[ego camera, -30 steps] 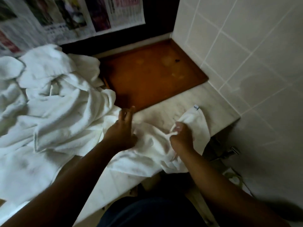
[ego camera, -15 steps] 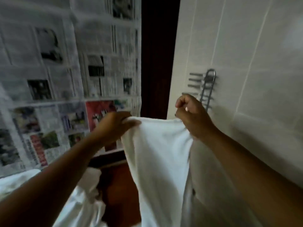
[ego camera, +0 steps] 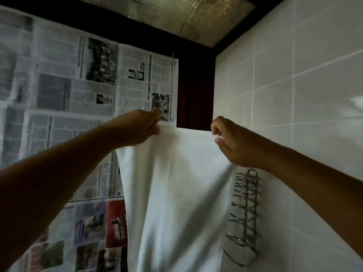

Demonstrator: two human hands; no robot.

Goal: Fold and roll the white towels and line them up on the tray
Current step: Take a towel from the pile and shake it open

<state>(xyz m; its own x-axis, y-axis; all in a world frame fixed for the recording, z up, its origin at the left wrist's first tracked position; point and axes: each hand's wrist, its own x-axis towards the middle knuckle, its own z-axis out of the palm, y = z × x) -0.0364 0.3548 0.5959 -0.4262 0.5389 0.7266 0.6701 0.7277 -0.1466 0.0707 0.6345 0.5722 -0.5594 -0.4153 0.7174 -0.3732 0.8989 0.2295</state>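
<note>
One white towel (ego camera: pixel 180 193) held up by its top corners, spread ready for the first fold.
The left hand (ego camera: pixel 141 126) pinches the left corner with fingers curled tight; the right hand (ego camera: pixel 229 142) pinches the right corner between thumb and bent fingers. The cloth hangs between them, in front of the newspaper (ego camera: pixel 78 85) on the far wall, beside the wire rack (ego camera: pixel 243 216) on the right. No tray in sight. Next, I'd say: match the corners evenly, or lay it flat.
</note>
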